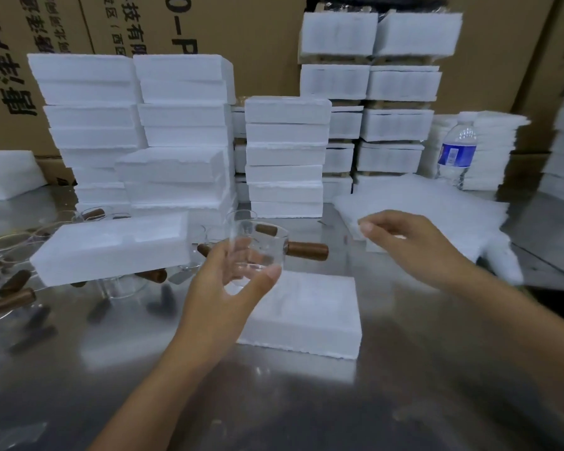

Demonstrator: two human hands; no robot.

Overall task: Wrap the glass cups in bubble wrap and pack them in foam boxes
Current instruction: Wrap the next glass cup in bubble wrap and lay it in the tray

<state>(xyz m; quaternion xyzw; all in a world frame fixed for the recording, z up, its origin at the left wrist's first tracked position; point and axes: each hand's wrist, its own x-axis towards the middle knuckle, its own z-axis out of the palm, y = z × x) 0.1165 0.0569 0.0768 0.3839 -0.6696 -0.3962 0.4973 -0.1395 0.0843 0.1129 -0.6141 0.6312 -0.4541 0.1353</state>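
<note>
My left hand point(223, 281) grips a clear glass cup point(258, 245) with a brown wooden handle that points right, held above a flat foam box point(310, 317) lying on the metal table. My right hand point(411, 245) hovers over the near edge of a pile of white bubble wrap sheets point(430, 209), thumb and fingers loosely curled with nothing plainly held. Another foam box point(111, 249) rests tilted on several loose glass cups at the left.
Several glass cups with wooden handles point(13, 288) lie scattered at the left. Tall stacks of foam boxes point(183, 131) line the back in front of cardboard cartons. A water bottle point(456, 154) stands at the back right beside stacked white sheets.
</note>
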